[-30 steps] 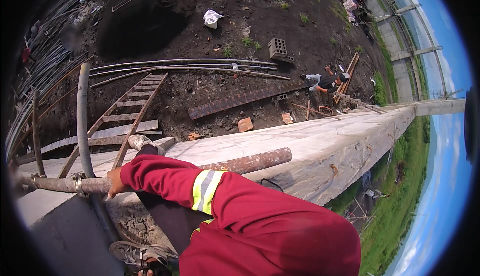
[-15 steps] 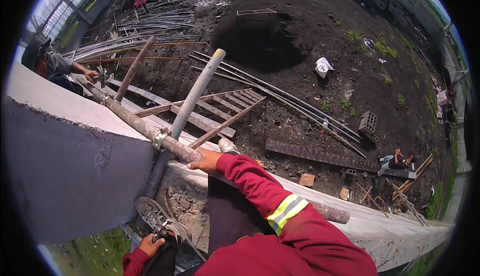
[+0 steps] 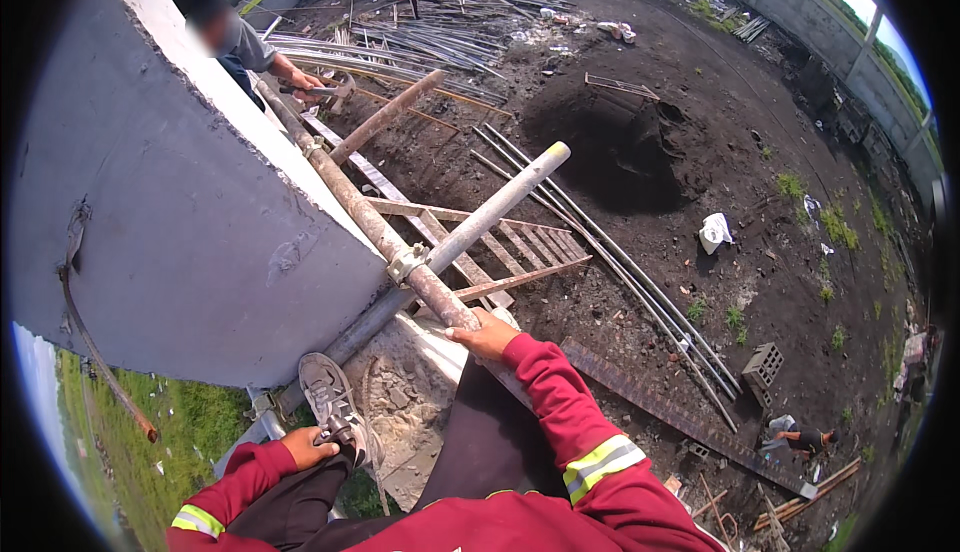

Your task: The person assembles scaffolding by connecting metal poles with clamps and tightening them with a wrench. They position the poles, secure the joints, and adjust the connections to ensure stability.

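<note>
My right hand (image 3: 485,334) is wrapped round a rusty scaffold pipe (image 3: 350,202) that runs along the top of a concrete wall. A coupler (image 3: 406,263) joins it to a paler grey pipe (image 3: 500,202) that crosses it and sticks up at a slant. Low on the left, my left hand (image 3: 307,449) is closed round a small metal tool (image 3: 343,430) beside my grey shoe (image 3: 325,389); the tool's kind is unclear. Under the shoe lies rough, broken concrete (image 3: 405,402). Part of the rusty pipe is hidden behind my right hand and arm.
A co-worker's hand (image 3: 300,80) holds a hammer (image 3: 335,92) at the pipe's far end. The grey wall (image 3: 180,212) fills the left, with bent rebar (image 3: 105,362) jutting out. Far below are a ladder-like frame (image 3: 520,252), long pipes (image 3: 620,272), a hollow block (image 3: 763,364) and another person (image 3: 800,440).
My view has turned, so the scene sits farther right and lower, with more of the wall and my left forearm showing. Both my hands keep their grip. The co-worker's hammer now shows plainly.
</note>
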The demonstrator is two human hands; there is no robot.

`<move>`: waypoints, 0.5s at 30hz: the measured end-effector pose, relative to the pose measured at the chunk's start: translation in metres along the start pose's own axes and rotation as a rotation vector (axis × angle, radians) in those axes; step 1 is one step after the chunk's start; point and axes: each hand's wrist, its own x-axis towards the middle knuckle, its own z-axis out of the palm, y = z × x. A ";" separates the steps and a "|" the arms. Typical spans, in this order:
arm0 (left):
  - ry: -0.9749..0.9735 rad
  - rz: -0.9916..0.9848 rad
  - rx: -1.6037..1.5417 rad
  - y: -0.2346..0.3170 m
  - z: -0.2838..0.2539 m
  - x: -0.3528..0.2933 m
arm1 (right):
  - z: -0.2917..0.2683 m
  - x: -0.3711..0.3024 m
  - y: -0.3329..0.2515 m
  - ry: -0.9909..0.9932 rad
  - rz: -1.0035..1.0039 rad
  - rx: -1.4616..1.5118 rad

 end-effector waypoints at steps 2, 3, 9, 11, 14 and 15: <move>0.007 -0.016 -0.002 0.001 -0.001 -0.001 | -0.002 -0.002 -0.004 0.002 0.013 -0.029; 0.008 -0.004 -0.008 0.001 -0.002 -0.001 | -0.004 -0.004 -0.007 -0.028 0.048 -0.019; 0.005 0.026 0.033 -0.005 0.001 0.001 | -0.011 -0.014 -0.025 -0.078 0.093 -0.001; 0.020 0.066 -0.018 -0.009 0.002 0.001 | -0.012 -0.015 -0.026 -0.079 0.045 0.015; 0.023 0.037 0.014 -0.011 0.001 0.004 | -0.012 -0.013 -0.023 -0.138 0.135 0.084; 0.018 0.012 0.039 -0.011 0.001 0.004 | -0.013 -0.011 -0.022 -0.154 0.135 0.089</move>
